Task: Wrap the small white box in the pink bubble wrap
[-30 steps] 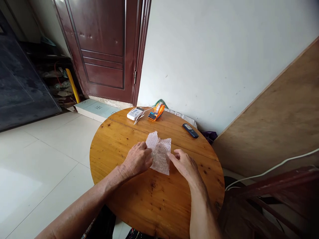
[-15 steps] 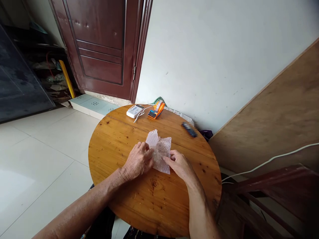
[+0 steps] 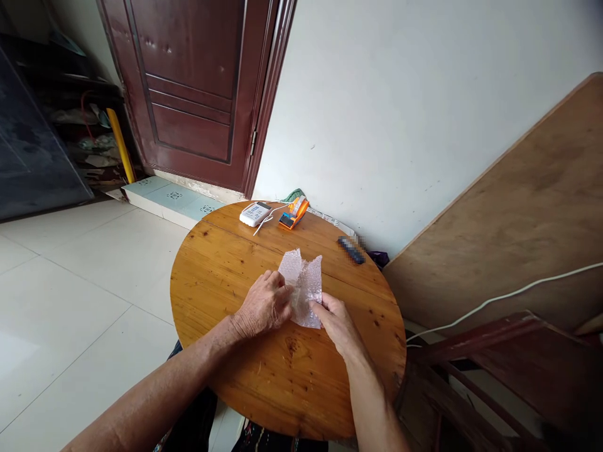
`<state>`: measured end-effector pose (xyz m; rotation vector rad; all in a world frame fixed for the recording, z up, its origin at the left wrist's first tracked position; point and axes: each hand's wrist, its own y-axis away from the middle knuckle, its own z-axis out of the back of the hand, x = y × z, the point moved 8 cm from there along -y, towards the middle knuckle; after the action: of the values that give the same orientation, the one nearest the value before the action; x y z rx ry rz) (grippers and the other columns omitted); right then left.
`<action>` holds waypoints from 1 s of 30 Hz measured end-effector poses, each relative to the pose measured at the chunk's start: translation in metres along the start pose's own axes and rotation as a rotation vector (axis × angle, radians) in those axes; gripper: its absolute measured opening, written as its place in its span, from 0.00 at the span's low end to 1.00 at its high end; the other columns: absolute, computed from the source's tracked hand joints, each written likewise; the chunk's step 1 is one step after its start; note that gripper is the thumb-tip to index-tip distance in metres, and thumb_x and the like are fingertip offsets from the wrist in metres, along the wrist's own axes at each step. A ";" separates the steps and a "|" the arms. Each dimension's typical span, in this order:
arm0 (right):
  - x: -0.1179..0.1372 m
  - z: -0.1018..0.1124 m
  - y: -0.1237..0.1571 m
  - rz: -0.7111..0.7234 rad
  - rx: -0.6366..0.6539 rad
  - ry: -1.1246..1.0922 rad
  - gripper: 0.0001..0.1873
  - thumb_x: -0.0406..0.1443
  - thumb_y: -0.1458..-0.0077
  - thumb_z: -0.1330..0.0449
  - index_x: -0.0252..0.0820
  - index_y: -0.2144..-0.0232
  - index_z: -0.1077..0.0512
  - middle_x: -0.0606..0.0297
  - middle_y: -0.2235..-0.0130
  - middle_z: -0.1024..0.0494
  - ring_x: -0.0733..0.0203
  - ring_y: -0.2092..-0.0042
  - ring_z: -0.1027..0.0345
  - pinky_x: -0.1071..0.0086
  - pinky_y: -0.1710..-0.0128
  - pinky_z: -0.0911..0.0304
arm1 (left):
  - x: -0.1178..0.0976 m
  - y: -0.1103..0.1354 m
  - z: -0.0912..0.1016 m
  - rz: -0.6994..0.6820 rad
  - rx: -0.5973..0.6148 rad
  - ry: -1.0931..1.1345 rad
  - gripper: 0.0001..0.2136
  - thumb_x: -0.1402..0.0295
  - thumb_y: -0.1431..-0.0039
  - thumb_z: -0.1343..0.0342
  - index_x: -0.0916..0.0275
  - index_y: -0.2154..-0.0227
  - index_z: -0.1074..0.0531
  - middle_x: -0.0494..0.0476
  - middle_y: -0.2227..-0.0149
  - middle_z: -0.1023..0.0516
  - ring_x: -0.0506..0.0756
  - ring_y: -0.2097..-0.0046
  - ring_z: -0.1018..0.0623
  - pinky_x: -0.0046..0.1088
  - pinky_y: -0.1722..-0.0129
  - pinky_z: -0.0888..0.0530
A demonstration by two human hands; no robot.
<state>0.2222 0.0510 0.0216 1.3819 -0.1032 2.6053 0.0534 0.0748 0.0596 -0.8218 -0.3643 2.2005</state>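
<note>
A piece of clear bubble wrap (image 3: 307,285) is held between my hands over the round wooden table (image 3: 207,282). Its upper end splits into two flaps. My left hand (image 3: 268,300) has its fingers curled closed on the wrap's left edge. At the right edge, my right hand (image 3: 333,317) pinches the wrap, with the thumb on top and the fingers partly hidden behind. Whether anything lies inside the folds I cannot tell.
Toward the table's far edge lie a white device with a cord (image 3: 255,214), an orange tape dispenser (image 3: 293,213) and a dark blurred-out object (image 3: 351,250). Behind stand a white wall (image 3: 377,113) and a dark red door (image 3: 188,81). A wooden board (image 3: 509,238) leans at the right.
The right flap of the bubble wrap now stands more upright and the wrap looks folded narrower. My right hand has shifted slightly with it, and the camera view has turned a little.
</note>
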 end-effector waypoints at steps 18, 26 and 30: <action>0.034 -0.025 0.002 -0.097 -0.101 -0.441 0.17 0.48 0.57 0.36 0.39 0.77 0.30 0.72 0.83 0.34 0.69 0.83 0.41 0.77 0.88 0.44 | 0.004 -0.004 -0.008 0.024 0.037 0.063 0.08 0.65 0.41 0.45 0.61 0.65 0.22 0.58 0.64 0.30 0.55 0.63 0.31 0.31 0.61 0.32; 0.048 -0.026 0.006 -0.113 0.013 -0.416 0.17 0.43 0.56 0.39 0.36 0.67 0.25 0.61 0.72 0.22 0.65 0.79 0.32 0.76 0.87 0.44 | 0.013 -0.003 -0.001 0.116 0.048 0.284 0.20 0.70 0.48 0.44 0.65 0.50 0.30 0.60 0.59 0.27 0.58 0.57 0.28 0.36 0.54 0.30; 0.050 -0.032 0.010 -0.053 0.116 -0.317 0.19 0.38 0.54 0.41 0.37 0.59 0.25 0.61 0.66 0.21 0.66 0.78 0.32 0.77 0.86 0.47 | 0.025 0.000 0.000 0.275 0.037 0.472 0.26 0.70 0.49 0.46 0.65 0.44 0.35 0.57 0.61 0.24 0.58 0.57 0.27 0.36 0.55 0.29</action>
<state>0.1666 0.0523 0.0447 1.8027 0.0417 2.3630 0.0407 0.0927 0.0481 -1.3972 0.0246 2.1586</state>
